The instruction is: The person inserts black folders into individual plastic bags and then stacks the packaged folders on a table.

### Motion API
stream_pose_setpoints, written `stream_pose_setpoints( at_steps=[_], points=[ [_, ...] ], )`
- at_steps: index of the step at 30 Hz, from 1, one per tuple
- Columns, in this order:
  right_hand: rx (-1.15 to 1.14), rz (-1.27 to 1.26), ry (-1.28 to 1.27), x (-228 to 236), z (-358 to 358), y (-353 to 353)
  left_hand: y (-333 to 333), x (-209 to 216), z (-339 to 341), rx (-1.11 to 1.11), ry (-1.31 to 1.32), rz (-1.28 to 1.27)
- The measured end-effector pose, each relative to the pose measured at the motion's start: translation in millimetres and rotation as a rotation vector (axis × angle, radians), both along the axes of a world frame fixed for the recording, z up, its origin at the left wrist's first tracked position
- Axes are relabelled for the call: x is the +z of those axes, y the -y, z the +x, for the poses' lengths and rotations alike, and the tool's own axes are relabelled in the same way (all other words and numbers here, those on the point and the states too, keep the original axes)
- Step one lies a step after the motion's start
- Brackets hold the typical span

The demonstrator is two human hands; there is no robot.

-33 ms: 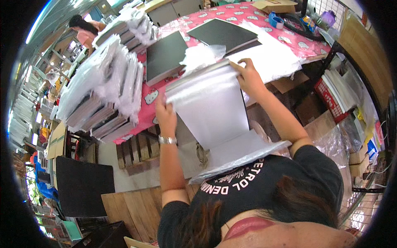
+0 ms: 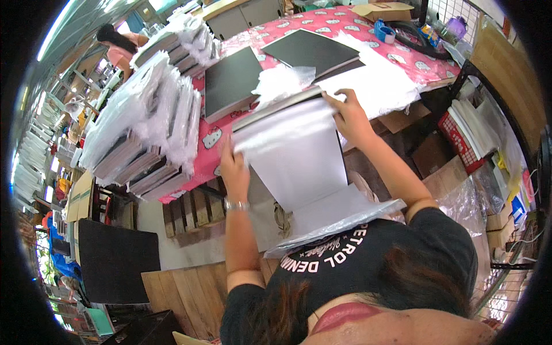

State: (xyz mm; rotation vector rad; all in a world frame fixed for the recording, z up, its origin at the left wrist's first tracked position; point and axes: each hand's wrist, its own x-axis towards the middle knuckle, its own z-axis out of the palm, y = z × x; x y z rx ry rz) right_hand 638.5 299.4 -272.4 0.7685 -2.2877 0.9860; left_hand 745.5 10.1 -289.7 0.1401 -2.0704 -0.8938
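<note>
A thick book-like block [image 2: 282, 109] with a dark grey edge at its far end is held between my hands at the table's near edge. A white sheet [image 2: 299, 158] covers its face and runs down toward my chest, ending in a crinkled clear plastic wrap [image 2: 339, 227] against my shirt. My left hand [image 2: 233, 167] grips the block's left corner, slightly blurred. At the far right corner, my right hand [image 2: 348, 115] pinches the edge, thumb and fingers closed on it. Beyond lie two flat black-covered books [image 2: 233, 83], [image 2: 313, 50] and a crumpled white wrapper [image 2: 284, 80].
Tall stacks of plastic-wrapped books [image 2: 144, 115] stand on the left of the pink patterned tablecloth [image 2: 213, 138]. White sheets [image 2: 379, 86] lie at right. A red crate [image 2: 457, 138] is beside the table. Another person [image 2: 121, 52] stands at the far left.
The block's far edge is tilted so that more of its dark grey side shows. My left hand has shifted slightly; both hands keep their hold.
</note>
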Motion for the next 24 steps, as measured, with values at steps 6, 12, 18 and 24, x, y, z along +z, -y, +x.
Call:
stream_pose_setpoints(
  at_steps=[6,12,18,24],
  points=[
    [0.562,-0.4,0.939,38,34,-54,10,44,92,-0.378,0.487,0.587],
    [0.743,-0.685,1.498,-34,42,-75,36,-27,92,-0.702,0.936,1.185],
    [0.531,-0.538,1.796,-210,36,-116,18,-199,86,-0.663,1.307,1.284],
    [0.15,0.305,0.585,-82,-10,-23,48,-249,91,-0.081,0.947,1.17]
  ],
)
